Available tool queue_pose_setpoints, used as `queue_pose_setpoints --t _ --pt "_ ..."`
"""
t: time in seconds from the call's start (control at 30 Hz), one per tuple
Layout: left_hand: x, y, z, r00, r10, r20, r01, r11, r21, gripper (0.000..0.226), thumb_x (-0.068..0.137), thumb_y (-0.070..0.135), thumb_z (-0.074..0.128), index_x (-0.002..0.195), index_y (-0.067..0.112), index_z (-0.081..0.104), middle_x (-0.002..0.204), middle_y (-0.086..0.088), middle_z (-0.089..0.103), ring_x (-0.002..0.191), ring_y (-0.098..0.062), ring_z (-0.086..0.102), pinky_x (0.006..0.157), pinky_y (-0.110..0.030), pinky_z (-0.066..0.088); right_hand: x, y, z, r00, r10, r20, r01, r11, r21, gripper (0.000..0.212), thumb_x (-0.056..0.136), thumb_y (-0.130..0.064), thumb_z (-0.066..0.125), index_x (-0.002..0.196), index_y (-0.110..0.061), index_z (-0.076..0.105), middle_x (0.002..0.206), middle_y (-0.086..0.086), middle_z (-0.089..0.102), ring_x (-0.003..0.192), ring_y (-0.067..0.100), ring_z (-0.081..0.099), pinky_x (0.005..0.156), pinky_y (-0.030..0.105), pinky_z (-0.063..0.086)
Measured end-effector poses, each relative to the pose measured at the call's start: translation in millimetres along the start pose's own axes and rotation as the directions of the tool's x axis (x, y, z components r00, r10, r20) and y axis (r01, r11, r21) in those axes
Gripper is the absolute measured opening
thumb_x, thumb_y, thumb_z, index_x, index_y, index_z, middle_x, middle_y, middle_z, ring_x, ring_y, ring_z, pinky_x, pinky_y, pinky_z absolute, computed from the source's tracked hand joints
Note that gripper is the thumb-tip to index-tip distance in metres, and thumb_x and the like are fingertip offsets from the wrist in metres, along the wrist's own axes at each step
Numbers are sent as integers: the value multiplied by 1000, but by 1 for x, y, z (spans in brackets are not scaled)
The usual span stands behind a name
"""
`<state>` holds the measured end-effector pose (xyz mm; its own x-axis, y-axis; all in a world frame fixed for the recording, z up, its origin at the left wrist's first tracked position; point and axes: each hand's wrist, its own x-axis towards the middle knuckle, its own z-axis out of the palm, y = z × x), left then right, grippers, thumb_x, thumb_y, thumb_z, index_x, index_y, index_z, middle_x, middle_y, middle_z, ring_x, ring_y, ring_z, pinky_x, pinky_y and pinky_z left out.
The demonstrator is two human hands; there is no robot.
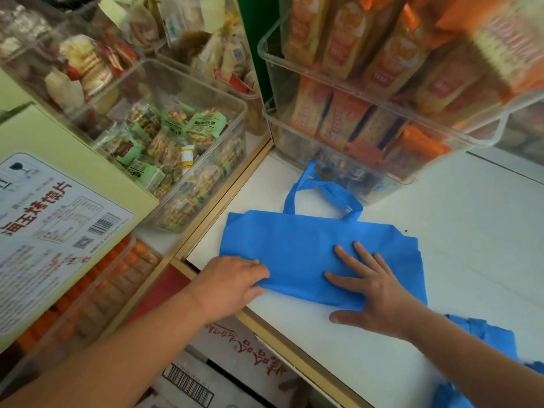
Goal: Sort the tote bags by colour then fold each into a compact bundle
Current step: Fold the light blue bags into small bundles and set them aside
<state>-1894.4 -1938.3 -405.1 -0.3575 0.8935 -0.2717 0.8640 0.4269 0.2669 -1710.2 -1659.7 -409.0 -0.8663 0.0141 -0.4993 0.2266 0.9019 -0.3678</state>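
One heap of blue cloth (497, 340) lay nearest, at the right. Two hands were on one blue tote bag (294, 245), flat on the white worktop (441, 216): left hand (232, 282) fingers curled round its edge, right hand (374, 293) fingers straight, pressing. Behind stood two stacked clear bins (266, 54).

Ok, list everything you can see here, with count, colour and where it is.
tote bag: one, blue, flat on the counter
blue fabric: count unclear, blue, counter's near right edge
counter: one, white, centre and right
orange-packet bins: two, clear, stacked behind the bag
green-packet bin: one, clear, left of counter
carton: one, pale green, far left
left hand: grips the bag's left corner
right hand: flat on the bag
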Motion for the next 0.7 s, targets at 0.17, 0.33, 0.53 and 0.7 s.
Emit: queue_pose_setpoints --t 0.17,0.33,0.53,0.7 --pt "18 -7 -8 850 -477 -222 389 854 -345 55 96 58 56 133 17 58 129 4 54 119 -18 53 93 -37 53 11 -28 -2 972 152 -182 -136 986 96 92 75 -99 4 147 -56 41 160 -15 31 154 24 7 125 50 15" --pt "43 -25 -7 683 -724 -96 597 629 -498 67 84 42 79 141 19 50 129 -3 45 124 -24 47 100 -39 48 31 -56 -3 960 249 -126 -267 950 -160 86 78 -96 4 155 -58 7 158 -6 15 148 32 7 120 59 14" --pt "45 -29 2 609 -735 -298 497 647 -578 12 96 29 69 94 18 63 97 0 52 84 -21 55 73 -39 54 33 -56 6 958 268 -101 -283 941 -186 87 78 -97 6 154 -57 -1 167 -5 -21 153 34 -18 120 64 5" --pt "45 -27 8 592 -734 -334 511 662 -549 17 94 29 72 93 15 62 95 3 50 84 -19 52 68 -32 47 36 -56 6 948 252 -193 -282 948 -148 88 74 -100 12 154 -61 4 170 -4 1 155 36 -4 117 68 12"
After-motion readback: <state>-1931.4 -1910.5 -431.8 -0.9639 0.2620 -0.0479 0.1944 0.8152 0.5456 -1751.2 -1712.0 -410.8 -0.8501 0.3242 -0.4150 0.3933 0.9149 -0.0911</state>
